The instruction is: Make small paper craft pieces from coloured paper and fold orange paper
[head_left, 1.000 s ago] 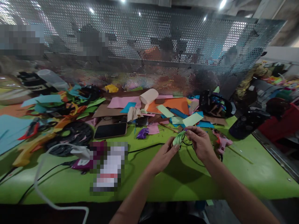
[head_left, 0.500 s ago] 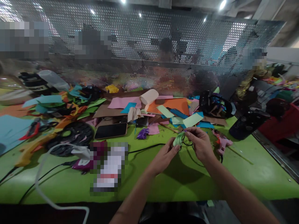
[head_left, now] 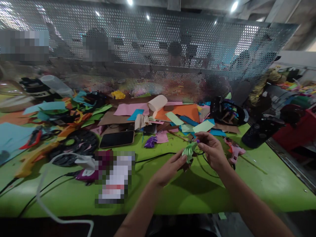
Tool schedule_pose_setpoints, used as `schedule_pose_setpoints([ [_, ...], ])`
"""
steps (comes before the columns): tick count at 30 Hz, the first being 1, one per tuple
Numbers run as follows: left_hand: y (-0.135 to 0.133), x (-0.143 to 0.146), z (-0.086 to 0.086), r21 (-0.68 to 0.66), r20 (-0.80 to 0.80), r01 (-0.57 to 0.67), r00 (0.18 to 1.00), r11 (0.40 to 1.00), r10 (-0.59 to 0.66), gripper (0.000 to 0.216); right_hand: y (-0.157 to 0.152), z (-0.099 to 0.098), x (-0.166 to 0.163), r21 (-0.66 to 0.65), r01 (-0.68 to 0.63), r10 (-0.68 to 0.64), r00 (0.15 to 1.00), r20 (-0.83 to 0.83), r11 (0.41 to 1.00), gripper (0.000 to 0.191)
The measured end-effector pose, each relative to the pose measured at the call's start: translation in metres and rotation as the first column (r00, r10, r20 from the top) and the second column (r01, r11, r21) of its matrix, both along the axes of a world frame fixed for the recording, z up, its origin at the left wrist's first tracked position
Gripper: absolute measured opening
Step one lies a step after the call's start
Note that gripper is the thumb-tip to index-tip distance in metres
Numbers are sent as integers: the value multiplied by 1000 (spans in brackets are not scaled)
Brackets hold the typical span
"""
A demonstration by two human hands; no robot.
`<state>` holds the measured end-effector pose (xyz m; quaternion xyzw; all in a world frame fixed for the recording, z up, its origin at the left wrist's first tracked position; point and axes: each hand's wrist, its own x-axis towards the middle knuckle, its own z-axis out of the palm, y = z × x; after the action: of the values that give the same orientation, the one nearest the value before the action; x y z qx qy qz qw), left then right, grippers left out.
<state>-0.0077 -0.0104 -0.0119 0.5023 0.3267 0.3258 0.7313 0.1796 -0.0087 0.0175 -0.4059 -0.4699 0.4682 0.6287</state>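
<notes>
A coiled strip of light green paper (head_left: 188, 151) is held above the bright green table top (head_left: 197, 194), slightly right of the frame centre. The coil is raised clear of the surface, between the two hands.

The right hand (head_left: 212, 150) is closed in a pinch: thumb and forefinger are pressed on the upper right end of the coil, and the remaining fingers are curled in. The left hand (head_left: 170, 168) is reached in from the lower left, with the fingers (head_left: 183, 158) nearly straight and the tips set against the lower left edge of the coil. Whether the coil is actually gripped there cannot be told.

A pink hot-glue gun (head_left: 234, 152) is laid on the table just right of the right hand. A thin black cable (head_left: 153, 156) is run across the table to the left of the hands. A black smartphone (head_left: 117, 139) is placed face up at centre left, with a crumpled purple scrap (head_left: 150, 141) near it. Behind the hands, cut pieces of coloured paper are scattered around an orange sheet (head_left: 184, 112) and a beige paper roll (head_left: 158, 102). The rear of the table is closed off by a perforated metal screen (head_left: 148, 49).
</notes>
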Motion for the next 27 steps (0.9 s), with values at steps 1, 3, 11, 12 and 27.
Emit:
schedule_pose_setpoints([
  [1, -1, 0, 2, -8, 13, 8, 1000, 1000, -8, 79, 0, 0, 2, 4, -4, 4, 1000, 4, 1000, 36],
  [3, -2, 0, 6, -20, 33, 20, 999, 1000, -19, 77, 1, 1, 4, 9, -17, 17, 1000, 7, 1000, 32],
  [11, -2, 0, 8, -66, 78, 34, 997, 997, -28, 74, 1, 1, 5, 46, -128, 128, 992, 0, 991, 17],
  [12, -1, 0, 6, -77, 89, 33, 996, 996, -26, 75, 1, 1, 5, 51, -136, 136, 991, -1, 989, 17],
  [27, 4, 2, -6, 67, 10, -60, 998, 996, 60, 70, 1, 0, 5, 2, -50, 50, 997, 55, 999, 23],
])
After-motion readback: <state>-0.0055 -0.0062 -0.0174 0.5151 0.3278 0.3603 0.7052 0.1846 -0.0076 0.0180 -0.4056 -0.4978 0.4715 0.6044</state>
